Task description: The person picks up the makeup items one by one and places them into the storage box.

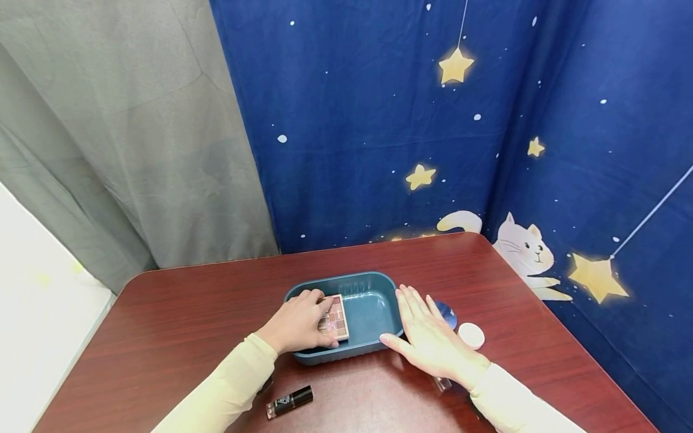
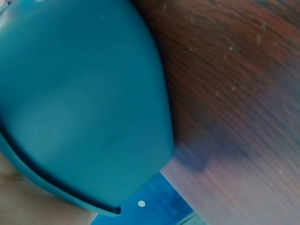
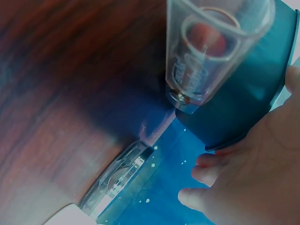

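Observation:
A teal plastic basket (image 1: 373, 319) stands on the table with an eyeshadow palette (image 1: 337, 322) inside its left part. My left hand (image 1: 303, 322) reaches over the basket's left rim and grips the palette between thumb and fingers; its far side is hidden under the hand. In the left wrist view the basket's outer wall (image 2: 93, 103) fills the left side. At the basket's right end lies my right hand (image 1: 433, 340), fingers straight, touching the rim. The right wrist view shows that hand (image 3: 262, 164) beside the basket wall (image 3: 243, 98).
A black-capped tube (image 1: 290, 402) lies in front of the basket. Right of my right hand are a blue round item (image 1: 447, 314) and a white round lid (image 1: 471, 335). A clear container (image 3: 206, 56) with something reddish inside stands near the basket. The table edge (image 1: 568, 337) runs along the right.

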The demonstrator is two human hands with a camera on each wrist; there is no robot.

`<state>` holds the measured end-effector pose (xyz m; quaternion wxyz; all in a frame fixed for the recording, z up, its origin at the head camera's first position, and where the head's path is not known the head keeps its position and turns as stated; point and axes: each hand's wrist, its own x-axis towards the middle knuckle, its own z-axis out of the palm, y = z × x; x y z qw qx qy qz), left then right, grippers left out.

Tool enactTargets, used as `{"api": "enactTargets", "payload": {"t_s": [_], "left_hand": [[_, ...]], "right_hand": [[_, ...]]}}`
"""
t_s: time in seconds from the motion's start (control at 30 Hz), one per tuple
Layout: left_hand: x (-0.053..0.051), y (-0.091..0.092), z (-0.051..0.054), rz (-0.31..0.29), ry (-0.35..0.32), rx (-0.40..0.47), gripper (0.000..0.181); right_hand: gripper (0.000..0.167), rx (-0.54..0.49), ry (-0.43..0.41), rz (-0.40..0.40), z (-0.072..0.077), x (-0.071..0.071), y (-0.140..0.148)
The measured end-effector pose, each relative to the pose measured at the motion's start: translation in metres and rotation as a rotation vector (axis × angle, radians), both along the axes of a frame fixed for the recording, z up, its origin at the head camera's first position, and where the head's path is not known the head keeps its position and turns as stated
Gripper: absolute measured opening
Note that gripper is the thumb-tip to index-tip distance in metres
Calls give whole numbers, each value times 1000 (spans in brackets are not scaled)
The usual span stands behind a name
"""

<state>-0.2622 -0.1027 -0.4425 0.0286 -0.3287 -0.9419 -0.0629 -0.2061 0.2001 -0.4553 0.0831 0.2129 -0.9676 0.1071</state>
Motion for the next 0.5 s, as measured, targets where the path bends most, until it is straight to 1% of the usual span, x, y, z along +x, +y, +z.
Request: {"api": "enactTargets", "payload": {"t_s": [0.27,0.5], "left_hand": [[1,3,-1,-2,12,-36,92],[1,6,0,13,-13,-70,93]], "right_hand": [[101,-2,-15,-5,1,1,0],[100,-12,-18,-5,2,2,0]]}}
